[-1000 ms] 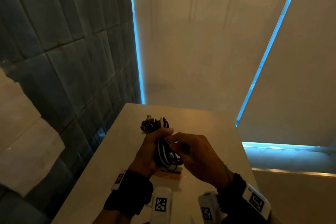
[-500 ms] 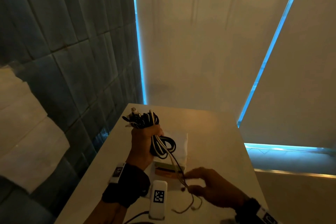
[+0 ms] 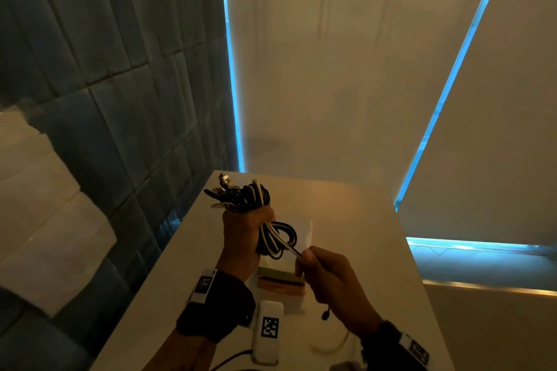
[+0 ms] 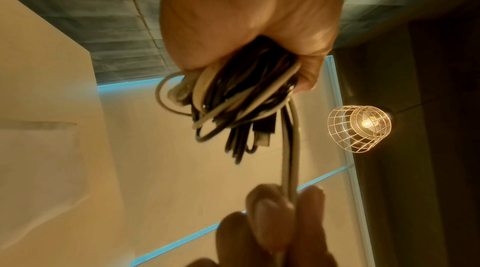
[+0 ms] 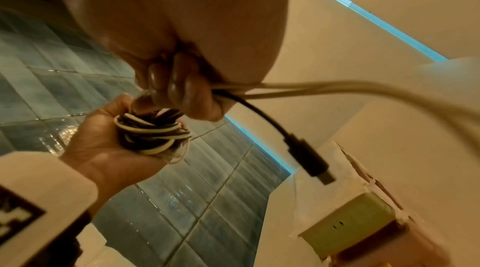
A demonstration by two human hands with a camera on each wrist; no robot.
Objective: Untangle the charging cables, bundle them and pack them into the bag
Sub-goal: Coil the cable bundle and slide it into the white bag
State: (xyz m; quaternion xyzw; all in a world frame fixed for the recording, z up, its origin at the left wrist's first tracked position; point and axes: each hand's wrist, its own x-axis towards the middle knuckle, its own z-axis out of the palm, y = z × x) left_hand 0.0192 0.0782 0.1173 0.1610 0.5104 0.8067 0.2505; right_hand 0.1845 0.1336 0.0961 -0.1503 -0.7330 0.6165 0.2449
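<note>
Above a pale table [image 3: 346,220] by a blue tiled wall [image 3: 120,69], the left hand [image 3: 244,238] is wrapped tight round the bundle of cables [image 3: 241,193], held up off the table. The right hand [image 3: 331,277] pinches the loose cable ends [image 5: 272,88] just beside it. The bundling looks almost done; next those ends likely need winding round the bundle, before it goes in the bag [image 3: 303,235] lying under the hands

Dim and warm throughout, lit by a caged bulb [image 4: 359,128] and cyan strip lights [image 3: 231,69]. Wide-angle bending at edges; motion blur on fingers [image 4: 270,218] and near cable [image 5: 376,88].
</note>
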